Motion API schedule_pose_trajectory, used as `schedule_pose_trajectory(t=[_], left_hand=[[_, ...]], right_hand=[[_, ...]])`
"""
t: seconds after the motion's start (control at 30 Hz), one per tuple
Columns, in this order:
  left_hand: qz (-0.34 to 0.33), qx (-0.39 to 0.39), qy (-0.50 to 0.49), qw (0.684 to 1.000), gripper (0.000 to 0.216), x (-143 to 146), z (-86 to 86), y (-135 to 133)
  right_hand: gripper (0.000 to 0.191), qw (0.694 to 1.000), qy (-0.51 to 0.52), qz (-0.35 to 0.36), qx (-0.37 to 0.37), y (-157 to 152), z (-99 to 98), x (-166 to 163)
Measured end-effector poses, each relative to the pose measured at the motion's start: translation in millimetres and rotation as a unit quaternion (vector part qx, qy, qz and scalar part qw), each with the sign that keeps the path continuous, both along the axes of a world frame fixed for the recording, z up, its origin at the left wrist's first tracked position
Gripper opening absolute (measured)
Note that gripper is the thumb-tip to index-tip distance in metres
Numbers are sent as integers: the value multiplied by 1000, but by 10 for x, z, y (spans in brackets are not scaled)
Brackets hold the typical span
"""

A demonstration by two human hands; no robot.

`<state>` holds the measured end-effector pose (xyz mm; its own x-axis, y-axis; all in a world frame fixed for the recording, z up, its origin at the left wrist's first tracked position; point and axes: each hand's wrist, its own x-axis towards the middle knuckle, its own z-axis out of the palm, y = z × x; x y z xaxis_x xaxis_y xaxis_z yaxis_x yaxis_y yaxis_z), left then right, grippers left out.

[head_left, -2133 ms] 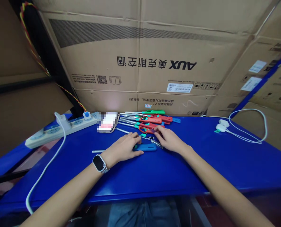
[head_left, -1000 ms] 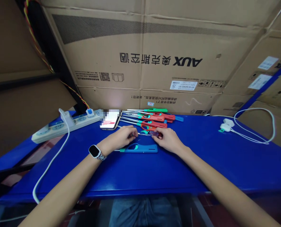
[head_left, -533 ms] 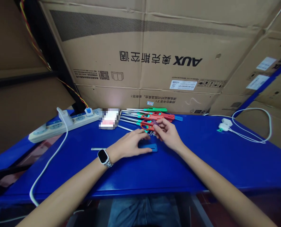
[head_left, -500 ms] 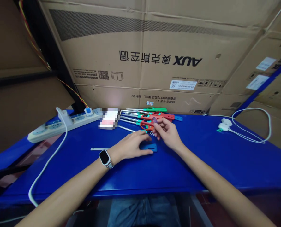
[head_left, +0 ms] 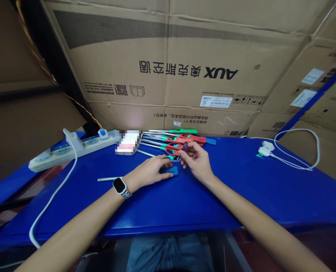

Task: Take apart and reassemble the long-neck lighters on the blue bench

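My left hand [head_left: 149, 170], a watch on its wrist, is curled over a blue stick lighter [head_left: 172, 171] lying on the table. The lighter's metal tube [head_left: 108, 179] sticks out to the left beyond the wrist; the hand covers its middle. Just to the right, my right hand [head_left: 198, 160] pinches a small dark purple piece [head_left: 185, 147] between thumb and fingers, raised a little off the table. Its exact kind is unclear. Beyond both hands lie several red and green stick lighters [head_left: 192, 138], tubes pointing left. Thin pale wire-like bits [head_left: 176, 159] show between the hands.
A phone-like object with a blurred screen [head_left: 130, 141] lies left of the lighters. A power strip [head_left: 64, 152] with a white cable runs along the left. White plugs with a looped cable [head_left: 265, 149] lie at the right. A cardboard wall [head_left: 156, 49] stands behind the blue table [head_left: 255, 189].
My left hand has moved left, taking the blue stick lighter with it. The right hand still pinches the purple piece and has barely moved. The whole view has shifted slightly.
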<state>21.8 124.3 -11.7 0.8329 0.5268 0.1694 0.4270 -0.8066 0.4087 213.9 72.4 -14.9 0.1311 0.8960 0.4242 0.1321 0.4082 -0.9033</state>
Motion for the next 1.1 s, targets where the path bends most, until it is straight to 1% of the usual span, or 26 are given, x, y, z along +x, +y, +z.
schedule_pose_trajectory(t=[0.13,0.3,0.53,0.63,0.7,0.83,1.1], left_hand=[[6,-7,1,1000,33,9,-17,1],[17,-12,12,1000,35,16,-29,-4],[20,-10,22,999,37,19,-32,-19],[18,-11,22,1000,37,16,-30,-19],[11,-16,19,1000,38,13,-29,-14],[-6,-24,1,1000,38,7,-33,1],[-11,-29,-16,999,37,1,-54,21]], right_hand=[[39,1000,10,-1,-1,2,2,-12],[37,1000,14,8,6,-7,-3,-8],[34,1000,-15,2,15,-38,12,0],[31,999,-47,2,25,-33,4,15],[30,998,-64,16,23,-21,0,28],[29,996,-56,65,4,5,19,49],[31,988,-110,105,15,-2,90,70]])
